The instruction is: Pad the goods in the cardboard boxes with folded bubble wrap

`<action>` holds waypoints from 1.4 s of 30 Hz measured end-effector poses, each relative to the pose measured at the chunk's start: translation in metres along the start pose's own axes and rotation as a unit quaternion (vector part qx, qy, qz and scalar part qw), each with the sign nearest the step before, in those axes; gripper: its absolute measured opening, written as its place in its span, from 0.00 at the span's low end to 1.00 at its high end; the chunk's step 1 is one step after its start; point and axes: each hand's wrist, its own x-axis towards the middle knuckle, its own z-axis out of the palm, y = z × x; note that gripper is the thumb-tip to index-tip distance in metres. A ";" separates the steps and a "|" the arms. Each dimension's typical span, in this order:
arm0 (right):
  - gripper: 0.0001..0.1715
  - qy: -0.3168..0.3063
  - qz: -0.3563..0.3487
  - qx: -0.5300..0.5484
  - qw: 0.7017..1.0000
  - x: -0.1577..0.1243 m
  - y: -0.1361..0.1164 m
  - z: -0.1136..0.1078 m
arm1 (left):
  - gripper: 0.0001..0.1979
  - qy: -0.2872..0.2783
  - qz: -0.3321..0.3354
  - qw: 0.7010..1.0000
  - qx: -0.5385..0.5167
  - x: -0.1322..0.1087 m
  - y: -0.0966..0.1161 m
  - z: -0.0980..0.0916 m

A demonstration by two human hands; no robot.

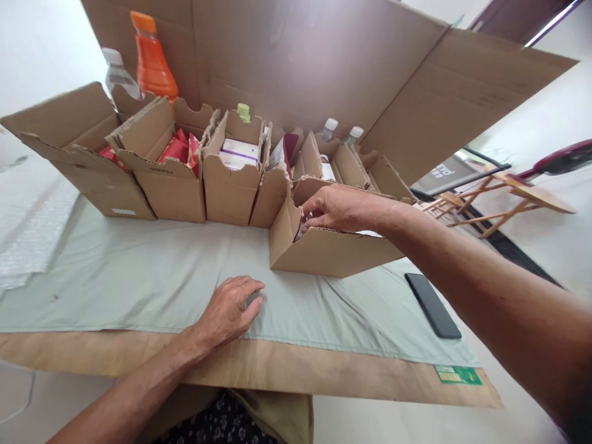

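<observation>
My right hand (340,208) reaches into the nearest cardboard box (324,250), fingers curled down inside it around something white that I cannot make out. My left hand (229,311) rests palm down on the pale green cloth (139,277), fingers loosely bent and holding nothing. Behind stands a row of open cardboard boxes: one with red packets (178,150), one with white and purple cartons (238,153), others partly hidden.
A black phone (432,305) lies on the cloth at the right. An orange bottle (152,61) and a clear bottle (118,74) stand behind the boxes, before a tall cardboard sheet (324,61). Bubble wrap (28,234) lies at left; a wooden stand (504,197) at right.
</observation>
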 end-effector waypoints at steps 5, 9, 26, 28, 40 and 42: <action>0.13 0.007 -0.022 0.032 0.999 0.004 0.003 0.005 | 0.11 0.004 0.006 1.000 0.000 0.000 -0.001 0.000; 0.11 0.033 -0.036 0.040 0.998 -0.001 0.006 0.002 | 0.11 0.001 -0.016 0.999 -0.030 0.002 0.001 -0.002; 0.24 0.526 0.239 0.355 0.735 -0.153 0.087 0.203 | 0.38 0.047 -0.181 0.970 -0.154 0.044 0.044 -0.016; 0.33 0.474 0.221 0.378 0.764 -0.135 0.097 0.212 | 0.44 0.049 -0.185 0.966 -0.171 0.058 0.043 -0.005; 0.28 0.487 0.193 0.395 0.755 -0.129 0.048 0.244 | 0.38 0.059 -0.124 0.970 -0.201 0.034 0.069 0.023; 0.23 0.480 0.182 0.387 0.766 -0.142 0.020 0.252 | 0.32 0.048 -0.134 0.977 -0.157 -0.001 0.074 0.008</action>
